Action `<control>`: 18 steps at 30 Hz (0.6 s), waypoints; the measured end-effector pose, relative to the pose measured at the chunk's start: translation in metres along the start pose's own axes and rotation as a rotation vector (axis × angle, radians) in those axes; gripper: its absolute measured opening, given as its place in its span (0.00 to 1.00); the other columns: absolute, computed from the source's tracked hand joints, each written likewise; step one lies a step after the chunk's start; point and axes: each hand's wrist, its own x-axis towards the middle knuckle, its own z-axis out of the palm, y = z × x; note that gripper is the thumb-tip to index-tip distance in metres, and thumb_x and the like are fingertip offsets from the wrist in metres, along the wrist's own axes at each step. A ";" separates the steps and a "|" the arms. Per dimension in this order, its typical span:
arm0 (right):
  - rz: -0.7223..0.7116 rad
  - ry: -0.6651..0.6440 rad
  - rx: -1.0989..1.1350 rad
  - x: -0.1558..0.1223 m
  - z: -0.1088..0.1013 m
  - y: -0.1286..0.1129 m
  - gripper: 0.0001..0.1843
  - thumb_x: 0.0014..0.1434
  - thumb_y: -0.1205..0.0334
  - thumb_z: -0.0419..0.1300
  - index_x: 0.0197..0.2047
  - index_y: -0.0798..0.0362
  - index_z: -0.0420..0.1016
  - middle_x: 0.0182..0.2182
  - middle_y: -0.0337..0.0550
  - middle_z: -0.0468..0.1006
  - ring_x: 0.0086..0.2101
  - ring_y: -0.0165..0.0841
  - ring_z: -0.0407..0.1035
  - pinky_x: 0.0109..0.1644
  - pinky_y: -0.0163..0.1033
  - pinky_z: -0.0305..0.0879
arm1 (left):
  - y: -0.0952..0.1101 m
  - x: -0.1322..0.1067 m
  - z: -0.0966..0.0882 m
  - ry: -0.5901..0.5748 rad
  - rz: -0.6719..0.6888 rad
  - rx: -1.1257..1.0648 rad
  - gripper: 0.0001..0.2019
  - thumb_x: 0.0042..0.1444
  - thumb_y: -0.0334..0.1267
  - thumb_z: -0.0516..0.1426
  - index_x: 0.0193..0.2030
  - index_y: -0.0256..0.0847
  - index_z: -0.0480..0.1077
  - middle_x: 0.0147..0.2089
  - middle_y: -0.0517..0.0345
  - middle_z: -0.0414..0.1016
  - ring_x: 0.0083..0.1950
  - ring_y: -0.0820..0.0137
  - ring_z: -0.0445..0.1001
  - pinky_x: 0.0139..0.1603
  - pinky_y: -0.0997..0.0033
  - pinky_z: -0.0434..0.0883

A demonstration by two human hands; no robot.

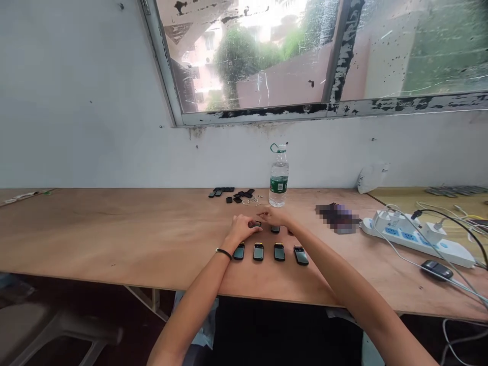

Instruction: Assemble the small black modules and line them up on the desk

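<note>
My left hand (pixel 243 229), with a dark band at the wrist, closes its thumb and fingers on a small black rectangular device (pixel 253 223). Just right of it, my right hand (pixel 275 216) has its fingers drawn together, pointing left above the table; anything between the fingertips is too small to make out. Behind the fingertips lie small pale loose pieces (pixel 250 201). A small device with a grey screen (pixel 275 229) sits under my right hand, and another is partly hidden by the forearm. Nearer me stands a row of several similar devices (pixel 258 252), some with yellow at the top edge.
A water bottle (pixel 278 183) stands by the wall behind my hands. Black parts (pixel 244 194) and more devices (pixel 218 193) lie at the back. On the right are a blurred-out item (pixel 337 218), a power strip (pixel 453 253) with cables, and a black mouse-like object (pixel 436 270).
</note>
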 end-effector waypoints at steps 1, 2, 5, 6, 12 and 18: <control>0.011 0.012 -0.005 -0.003 -0.004 0.005 0.15 0.63 0.68 0.58 0.46 0.52 0.86 0.46 0.48 0.85 0.41 0.40 0.77 0.44 0.37 0.72 | 0.000 0.000 0.000 0.008 -0.006 -0.017 0.18 0.57 0.58 0.66 0.38 0.43 0.83 0.41 0.52 0.84 0.50 0.56 0.78 0.53 0.61 0.65; 0.035 0.025 -0.010 -0.007 -0.008 0.011 0.18 0.62 0.70 0.56 0.47 0.54 0.86 0.47 0.49 0.85 0.43 0.40 0.78 0.46 0.38 0.73 | 0.000 0.000 0.001 0.016 -0.013 -0.036 0.18 0.58 0.57 0.66 0.38 0.44 0.83 0.42 0.52 0.85 0.50 0.57 0.78 0.54 0.61 0.65; 0.111 0.046 -0.023 -0.022 -0.019 0.030 0.21 0.60 0.76 0.53 0.48 0.58 0.86 0.47 0.53 0.85 0.44 0.41 0.78 0.48 0.40 0.73 | -0.002 0.001 0.001 0.024 -0.016 -0.086 0.14 0.59 0.53 0.66 0.39 0.44 0.84 0.41 0.53 0.85 0.49 0.59 0.78 0.54 0.62 0.65; 0.114 0.038 -0.021 -0.026 -0.021 0.035 0.22 0.60 0.77 0.53 0.48 0.59 0.86 0.47 0.53 0.85 0.44 0.41 0.78 0.48 0.40 0.73 | -0.003 0.001 0.001 0.022 -0.011 -0.096 0.13 0.59 0.52 0.66 0.39 0.45 0.84 0.41 0.54 0.85 0.48 0.59 0.79 0.53 0.62 0.65; 0.036 -0.072 0.007 -0.036 -0.024 0.049 0.22 0.55 0.79 0.55 0.44 0.54 0.87 0.44 0.48 0.86 0.43 0.39 0.79 0.46 0.38 0.74 | -0.003 -0.001 0.001 0.010 0.020 -0.103 0.11 0.58 0.50 0.67 0.36 0.45 0.83 0.40 0.55 0.85 0.47 0.60 0.79 0.52 0.61 0.65; 0.051 -0.050 -0.068 -0.034 -0.021 0.053 0.21 0.54 0.78 0.58 0.42 0.53 0.88 0.41 0.47 0.86 0.40 0.38 0.78 0.44 0.36 0.73 | 0.000 0.001 0.000 0.048 0.024 -0.066 0.10 0.59 0.48 0.66 0.37 0.45 0.83 0.42 0.54 0.83 0.50 0.60 0.77 0.54 0.61 0.67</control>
